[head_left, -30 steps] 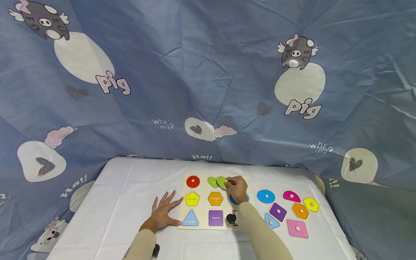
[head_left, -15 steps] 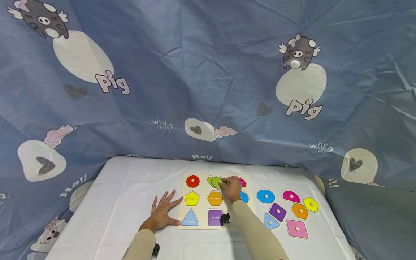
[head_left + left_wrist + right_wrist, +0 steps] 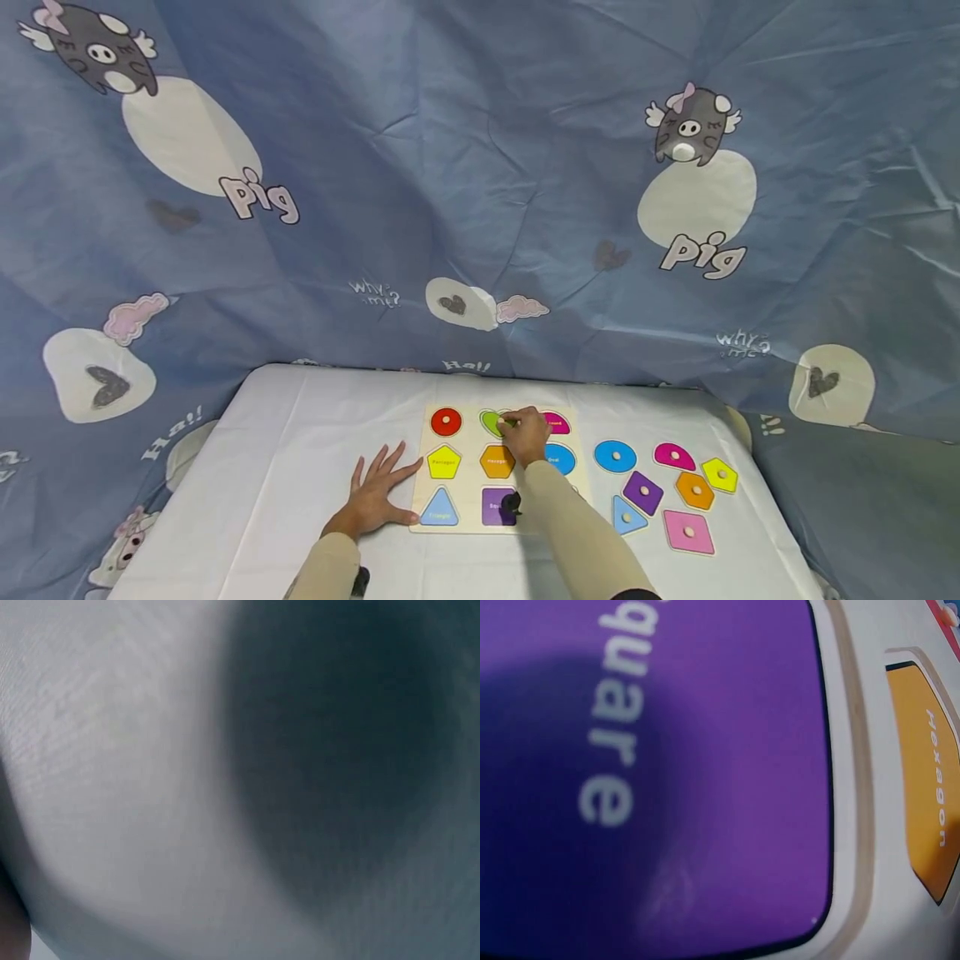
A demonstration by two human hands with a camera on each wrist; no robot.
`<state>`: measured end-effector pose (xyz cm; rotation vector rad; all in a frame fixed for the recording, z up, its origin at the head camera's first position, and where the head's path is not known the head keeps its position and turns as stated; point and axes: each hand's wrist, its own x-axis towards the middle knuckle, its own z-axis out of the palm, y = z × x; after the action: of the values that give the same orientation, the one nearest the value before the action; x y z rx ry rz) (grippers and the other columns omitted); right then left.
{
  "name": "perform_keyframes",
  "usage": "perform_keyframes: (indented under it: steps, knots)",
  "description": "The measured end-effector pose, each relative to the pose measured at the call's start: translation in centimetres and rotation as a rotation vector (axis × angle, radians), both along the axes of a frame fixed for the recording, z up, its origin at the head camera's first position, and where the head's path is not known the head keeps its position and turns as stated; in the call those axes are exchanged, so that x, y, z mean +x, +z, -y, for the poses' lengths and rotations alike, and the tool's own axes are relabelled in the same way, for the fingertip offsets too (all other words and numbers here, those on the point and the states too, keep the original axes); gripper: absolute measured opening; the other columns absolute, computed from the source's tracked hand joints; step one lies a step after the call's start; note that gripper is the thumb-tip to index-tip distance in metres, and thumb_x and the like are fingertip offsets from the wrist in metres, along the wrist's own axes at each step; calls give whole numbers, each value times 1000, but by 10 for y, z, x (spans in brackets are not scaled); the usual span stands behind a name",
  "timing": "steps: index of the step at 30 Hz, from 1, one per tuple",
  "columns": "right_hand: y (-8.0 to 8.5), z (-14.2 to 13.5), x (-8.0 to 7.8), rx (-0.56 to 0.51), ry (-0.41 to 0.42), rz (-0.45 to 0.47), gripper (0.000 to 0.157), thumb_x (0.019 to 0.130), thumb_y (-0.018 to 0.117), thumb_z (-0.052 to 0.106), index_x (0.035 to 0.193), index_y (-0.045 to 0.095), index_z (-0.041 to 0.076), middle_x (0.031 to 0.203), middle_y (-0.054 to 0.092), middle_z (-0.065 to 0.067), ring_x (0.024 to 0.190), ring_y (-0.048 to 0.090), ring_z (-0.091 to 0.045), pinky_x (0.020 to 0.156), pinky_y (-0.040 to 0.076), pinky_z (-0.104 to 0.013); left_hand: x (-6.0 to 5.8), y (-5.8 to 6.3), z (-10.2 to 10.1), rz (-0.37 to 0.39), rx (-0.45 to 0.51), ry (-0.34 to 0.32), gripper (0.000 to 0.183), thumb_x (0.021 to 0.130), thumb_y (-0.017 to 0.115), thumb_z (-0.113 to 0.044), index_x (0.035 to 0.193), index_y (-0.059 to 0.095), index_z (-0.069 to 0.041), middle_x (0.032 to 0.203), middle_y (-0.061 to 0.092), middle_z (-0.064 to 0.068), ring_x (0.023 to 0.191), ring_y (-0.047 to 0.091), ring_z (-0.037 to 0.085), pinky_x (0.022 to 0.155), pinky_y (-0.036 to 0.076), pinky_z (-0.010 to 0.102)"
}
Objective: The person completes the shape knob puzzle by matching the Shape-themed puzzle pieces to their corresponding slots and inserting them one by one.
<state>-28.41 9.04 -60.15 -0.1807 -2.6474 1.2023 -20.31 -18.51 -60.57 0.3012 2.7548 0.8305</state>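
Note:
My right hand (image 3: 527,433) pinches a green heart puzzle piece (image 3: 491,423) over the green heart spot in the top row of a wooden shape board (image 3: 469,500). The fingers cover the right part of the heart. To the board's left, my left hand (image 3: 371,496) rests spread on the white cloth, with thumb and a fingertip at the board's edge. A red circle piece (image 3: 446,422) with a knob sits in the top left recess. Close under the right wrist lie the purple square recess (image 3: 750,750) and the orange hexagon recess (image 3: 930,772), both with printed words.
Right of the board lie several loose knobbed pieces, among them a blue oval (image 3: 615,456), a purple square (image 3: 642,493) and a pink piece (image 3: 688,532). A blue patterned curtain (image 3: 480,183) hangs behind the white table (image 3: 315,417). The left wrist view shows blurred cloth and shadow.
My right hand has moved left with the green heart, bringing it from the right of the heart spot to over it. The left hand has stayed still.

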Motion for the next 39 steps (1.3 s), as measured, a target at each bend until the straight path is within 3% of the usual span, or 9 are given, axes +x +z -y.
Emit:
perform_keyframes:
  steps: [9,22,29,35,39]
  knots:
    - [5,4,-1,-7,0,40,7,80,78,10,87,78,8,89,65,-6,94,55,-29,90,31,-54,1,4,-1,10,4,3,95,56,89,-45,141,51,-27,160,22,6,147,8,36,113,-11,58]
    - [-3,6,-5,25,-7,23,7,80,78,12,87,78,9,90,67,-5,93,56,-29,86,33,-49,3,7,-1,8,-14,2,94,56,89,-44,140,52,-26,159,22,6,146,9,36,113,-10,59]
    - [-5,-3,-5,51,32,51,13,78,80,15,90,78,10,92,66,-5,94,58,-27,87,35,-49,5,7,-5,38,-1,2,94,58,88,-45,141,50,-26,160,21,7,146,7,36,113,-12,59]
    - [0,-16,0,-26,98,70,21,80,78,13,100,75,7,100,67,-7,98,61,-27,96,44,-47,4,5,-4,32,-5,8,95,57,88,-45,141,50,-26,160,22,8,146,7,37,113,-12,60]
    - [5,-27,6,-94,116,20,21,80,75,7,101,74,3,97,65,-11,89,60,-26,84,53,-43,0,4,-1,27,-10,2,95,57,88,-45,142,50,-26,160,21,8,146,6,37,113,-11,60]
